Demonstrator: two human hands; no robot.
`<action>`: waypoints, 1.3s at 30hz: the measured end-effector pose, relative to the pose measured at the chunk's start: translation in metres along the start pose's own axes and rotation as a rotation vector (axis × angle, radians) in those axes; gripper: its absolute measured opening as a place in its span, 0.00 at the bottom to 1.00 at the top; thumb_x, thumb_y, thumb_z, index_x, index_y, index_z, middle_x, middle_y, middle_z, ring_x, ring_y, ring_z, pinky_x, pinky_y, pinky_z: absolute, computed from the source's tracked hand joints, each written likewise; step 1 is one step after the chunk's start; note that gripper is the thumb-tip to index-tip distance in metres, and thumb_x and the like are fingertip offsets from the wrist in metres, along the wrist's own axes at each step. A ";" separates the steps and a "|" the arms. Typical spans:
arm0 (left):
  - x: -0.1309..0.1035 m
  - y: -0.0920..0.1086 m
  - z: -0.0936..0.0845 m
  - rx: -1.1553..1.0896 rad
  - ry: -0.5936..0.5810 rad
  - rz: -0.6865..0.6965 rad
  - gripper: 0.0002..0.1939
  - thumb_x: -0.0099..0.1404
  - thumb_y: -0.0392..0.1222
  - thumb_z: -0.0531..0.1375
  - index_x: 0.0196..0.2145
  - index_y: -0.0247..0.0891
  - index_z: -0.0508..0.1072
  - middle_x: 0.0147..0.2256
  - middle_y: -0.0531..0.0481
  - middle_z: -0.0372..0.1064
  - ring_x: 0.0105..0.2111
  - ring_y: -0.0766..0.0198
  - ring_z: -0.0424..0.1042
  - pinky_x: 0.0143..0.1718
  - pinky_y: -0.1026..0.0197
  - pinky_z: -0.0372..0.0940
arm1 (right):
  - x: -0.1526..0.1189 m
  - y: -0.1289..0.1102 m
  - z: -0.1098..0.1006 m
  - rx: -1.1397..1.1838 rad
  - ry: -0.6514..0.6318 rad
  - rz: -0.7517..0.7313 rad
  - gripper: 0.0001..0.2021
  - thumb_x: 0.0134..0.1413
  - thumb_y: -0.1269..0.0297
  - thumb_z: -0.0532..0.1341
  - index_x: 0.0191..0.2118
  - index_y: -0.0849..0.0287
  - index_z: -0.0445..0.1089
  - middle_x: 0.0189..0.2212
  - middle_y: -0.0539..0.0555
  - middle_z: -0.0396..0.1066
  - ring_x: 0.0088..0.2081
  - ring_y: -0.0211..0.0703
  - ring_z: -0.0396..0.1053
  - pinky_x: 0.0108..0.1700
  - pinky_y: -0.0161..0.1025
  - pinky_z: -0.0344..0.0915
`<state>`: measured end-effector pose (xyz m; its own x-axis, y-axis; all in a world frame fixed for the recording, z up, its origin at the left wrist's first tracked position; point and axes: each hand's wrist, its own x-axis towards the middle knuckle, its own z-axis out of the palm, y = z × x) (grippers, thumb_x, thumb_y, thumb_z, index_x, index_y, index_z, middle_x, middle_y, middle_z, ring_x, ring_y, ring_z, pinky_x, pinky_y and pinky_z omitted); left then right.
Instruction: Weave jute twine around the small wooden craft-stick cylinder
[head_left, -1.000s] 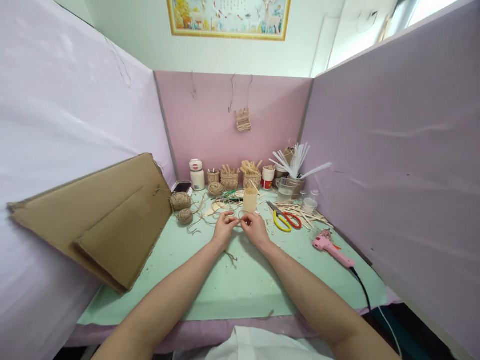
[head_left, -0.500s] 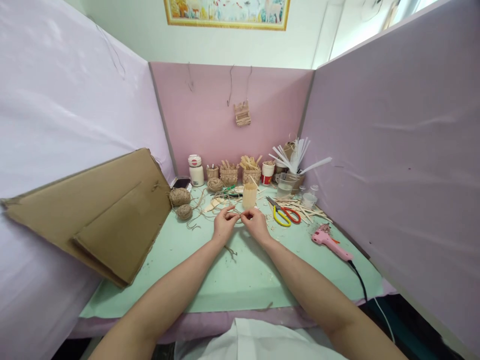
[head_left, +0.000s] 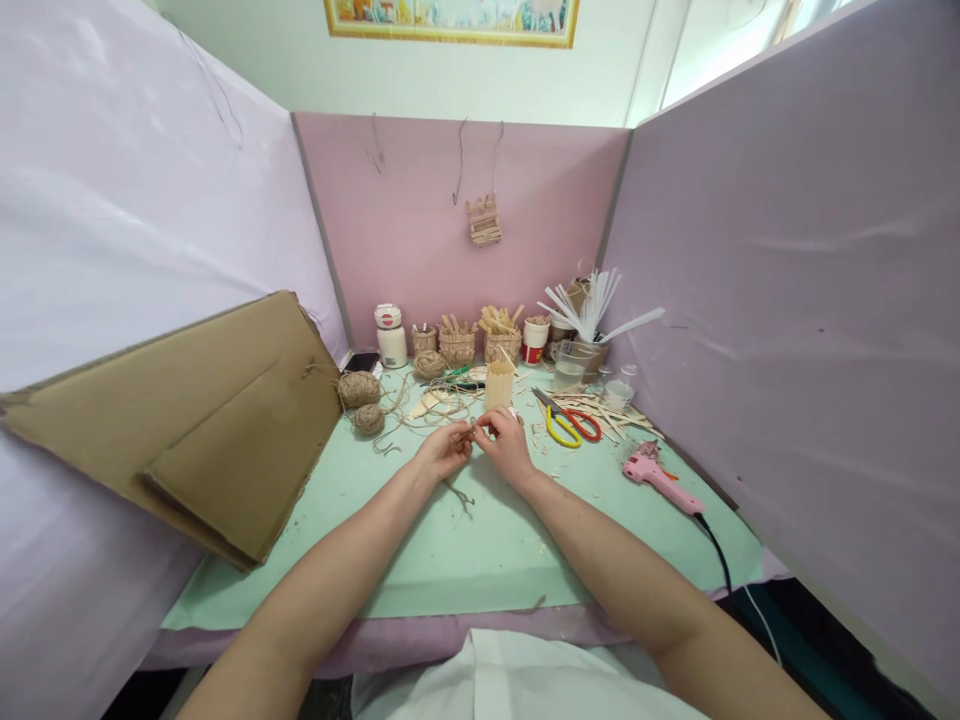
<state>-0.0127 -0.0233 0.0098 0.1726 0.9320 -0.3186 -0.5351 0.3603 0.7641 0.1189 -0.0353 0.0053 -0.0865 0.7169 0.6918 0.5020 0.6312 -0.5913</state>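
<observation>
My left hand and my right hand meet over the middle of the green table. Their fingertips pinch brown twine, and its frayed ends hang below my left hand. Just behind my right hand stands a small holder of pale wooden sticks. Loose twine trails leftward to several twine balls. Scissors with one yellow and one red handle lie to the right of my hands.
A pink glue gun with a black cord rests at the right. Folded cardboard leans at the left. Along the back stand a white jar, stick-filled baskets and clear cups. Thin wooden strips are scattered behind the scissors.
My left hand has turned palm upward and dropped slightly, its fingers curled. My right fingertips have shifted up and left over it. The whole view has tilted a little.
</observation>
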 end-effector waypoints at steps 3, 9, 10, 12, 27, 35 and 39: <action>-0.001 0.003 -0.002 0.015 -0.035 0.041 0.12 0.47 0.29 0.64 0.30 0.35 0.66 0.24 0.52 0.68 0.23 0.72 0.67 0.26 0.68 0.61 | 0.001 0.000 -0.001 0.053 0.003 -0.004 0.05 0.49 0.67 0.55 0.26 0.58 0.64 0.26 0.50 0.64 0.28 0.36 0.59 0.34 0.35 0.57; -0.002 -0.006 0.001 0.315 -0.003 0.515 0.20 0.45 0.36 0.66 0.35 0.37 0.63 0.26 0.53 0.70 0.28 0.68 0.69 0.34 0.63 0.63 | 0.003 0.008 -0.001 0.128 -0.031 0.121 0.05 0.47 0.65 0.57 0.25 0.59 0.65 0.24 0.49 0.65 0.28 0.37 0.61 0.34 0.35 0.58; -0.002 -0.007 0.001 0.364 -0.009 0.554 0.19 0.46 0.36 0.66 0.35 0.37 0.63 0.26 0.53 0.70 0.28 0.68 0.69 0.35 0.62 0.63 | 0.004 0.009 -0.001 0.134 -0.037 0.142 0.06 0.47 0.64 0.57 0.25 0.59 0.65 0.24 0.49 0.65 0.28 0.37 0.62 0.34 0.35 0.59; 0.000 -0.008 0.000 0.440 -0.019 0.597 0.17 0.47 0.36 0.64 0.35 0.37 0.63 0.27 0.52 0.70 0.30 0.67 0.70 0.36 0.62 0.63 | 0.004 0.010 -0.001 0.148 -0.048 0.187 0.06 0.47 0.64 0.56 0.24 0.59 0.65 0.24 0.50 0.66 0.29 0.38 0.62 0.35 0.36 0.59; 0.002 -0.009 0.002 0.759 0.043 0.657 0.15 0.48 0.30 0.61 0.33 0.40 0.63 0.24 0.54 0.70 0.27 0.66 0.69 0.33 0.63 0.59 | 0.007 0.019 0.005 0.291 -0.021 0.503 0.10 0.45 0.58 0.54 0.24 0.60 0.65 0.21 0.49 0.64 0.27 0.37 0.60 0.30 0.34 0.58; 0.005 -0.011 0.010 0.670 0.021 0.620 0.15 0.45 0.31 0.63 0.28 0.39 0.60 0.23 0.55 0.67 0.26 0.67 0.68 0.31 0.64 0.58 | 0.010 0.021 0.007 0.443 0.120 0.629 0.11 0.43 0.56 0.55 0.25 0.60 0.63 0.19 0.46 0.61 0.22 0.33 0.56 0.24 0.31 0.55; 0.003 -0.012 0.004 0.602 0.027 0.564 0.16 0.45 0.33 0.64 0.28 0.38 0.60 0.24 0.54 0.68 0.26 0.67 0.68 0.32 0.64 0.59 | 0.011 0.020 0.000 0.571 0.014 0.632 0.11 0.42 0.56 0.58 0.25 0.59 0.63 0.16 0.44 0.57 0.19 0.32 0.53 0.22 0.31 0.52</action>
<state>-0.0022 -0.0242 0.0024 -0.0133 0.9807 0.1950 0.0008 -0.1950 0.9808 0.1276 -0.0145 0.0014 0.0764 0.9834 0.1646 -0.0595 0.1693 -0.9838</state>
